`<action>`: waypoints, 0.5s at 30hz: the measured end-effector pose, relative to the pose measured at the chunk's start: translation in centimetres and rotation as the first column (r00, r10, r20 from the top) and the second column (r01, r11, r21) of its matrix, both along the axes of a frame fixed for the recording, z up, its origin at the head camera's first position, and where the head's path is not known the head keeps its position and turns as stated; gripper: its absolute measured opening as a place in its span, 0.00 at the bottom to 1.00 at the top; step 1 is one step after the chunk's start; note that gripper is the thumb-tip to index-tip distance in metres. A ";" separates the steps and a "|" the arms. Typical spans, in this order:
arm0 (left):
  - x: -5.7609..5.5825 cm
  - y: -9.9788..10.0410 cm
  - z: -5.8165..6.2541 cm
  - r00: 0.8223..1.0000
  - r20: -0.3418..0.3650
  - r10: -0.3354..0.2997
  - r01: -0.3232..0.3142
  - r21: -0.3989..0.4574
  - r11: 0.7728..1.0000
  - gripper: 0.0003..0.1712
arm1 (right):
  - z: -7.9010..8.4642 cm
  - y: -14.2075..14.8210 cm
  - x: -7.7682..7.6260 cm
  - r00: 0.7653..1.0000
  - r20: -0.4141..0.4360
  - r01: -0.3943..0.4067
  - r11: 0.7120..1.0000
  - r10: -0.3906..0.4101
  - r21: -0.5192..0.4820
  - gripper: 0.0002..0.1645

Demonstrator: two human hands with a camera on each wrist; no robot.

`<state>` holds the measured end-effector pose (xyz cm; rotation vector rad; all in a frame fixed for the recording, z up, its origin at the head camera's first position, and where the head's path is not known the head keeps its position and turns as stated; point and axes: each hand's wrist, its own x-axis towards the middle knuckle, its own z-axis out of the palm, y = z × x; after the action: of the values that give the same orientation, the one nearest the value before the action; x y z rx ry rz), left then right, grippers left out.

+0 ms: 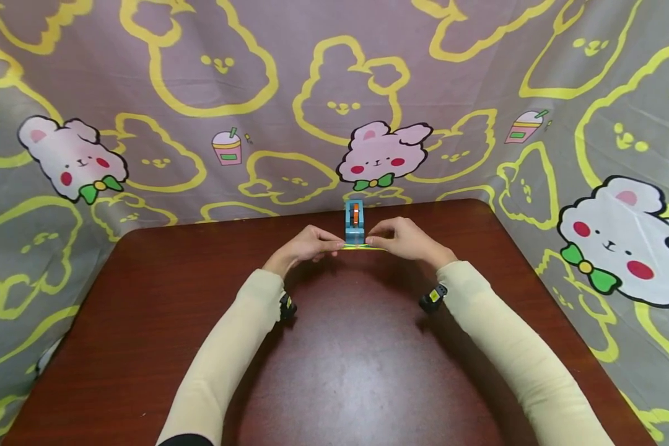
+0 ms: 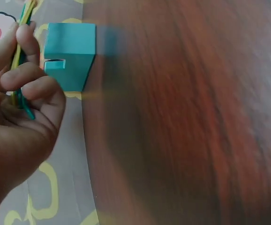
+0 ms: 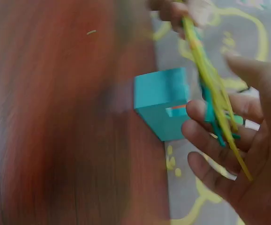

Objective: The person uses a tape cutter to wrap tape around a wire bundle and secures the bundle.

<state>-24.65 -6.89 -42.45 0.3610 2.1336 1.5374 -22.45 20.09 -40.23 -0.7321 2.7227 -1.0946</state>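
Item: strands, yellow and green point(image 1: 358, 248), one bundle, drawn across between two hands.

Handling, as judged: the step in hand appears to be holding the bundle out lengthwise. Best done with both ends at one height, pull even and light, so that no strand slips from the rest. The loose lengths near the right palm probably need gathering in first; a firm thumb on that side would help. Fingertips are best held clear of the tape dispenser point(image 1: 354, 232), close by on the far side; a knock could shift it.

Left hand point(image 1: 312, 243): thumb and forefinger pinching the bundle's left end, remaining fingers bent inward.

Right hand point(image 1: 404, 240): fingers curled about the right end, several strands lying over them toward the palm. Firmness of the thumb's hold: cannot tell; right wrist view blurred.

Position: bundle between the hands, left to right, just on the near side of the dispenser. Contact between the two: cannot tell.

Dispenser: teal, upright, orange roll point(image 1: 356, 215) within, standing near the far edge of the table point(image 1: 334, 371), a little beyond the fingertips and between the hands.
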 end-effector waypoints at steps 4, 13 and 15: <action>0.2 -0.1 -0.3 0.991 -0.130 0.010 -0.014 -0.032 0.999 0.11 | -0.6 0.8 -1.0 0.939 0.327 0.178 0.964 -0.106 -0.199 0.39; 0.3 -0.1 -0.8 0.960 -0.281 0.012 -0.018 -0.020 1.000 0.10 | -3.8 1.8 -2.7 0.483 0.814 0.424 0.727 0.323 -0.540 0.60; 0.4 -0.1 -0.8 0.952 -0.307 0.001 -0.008 -0.019 1.000 0.10 | -4.2 1.8 -2.8 0.427 0.814 0.419 0.712 0.393 -0.563 0.58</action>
<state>-24.28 -6.96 -43.27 0.6251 2.3829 1.5435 -25.27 21.87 -44.42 -0.0089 1.2770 -1.8541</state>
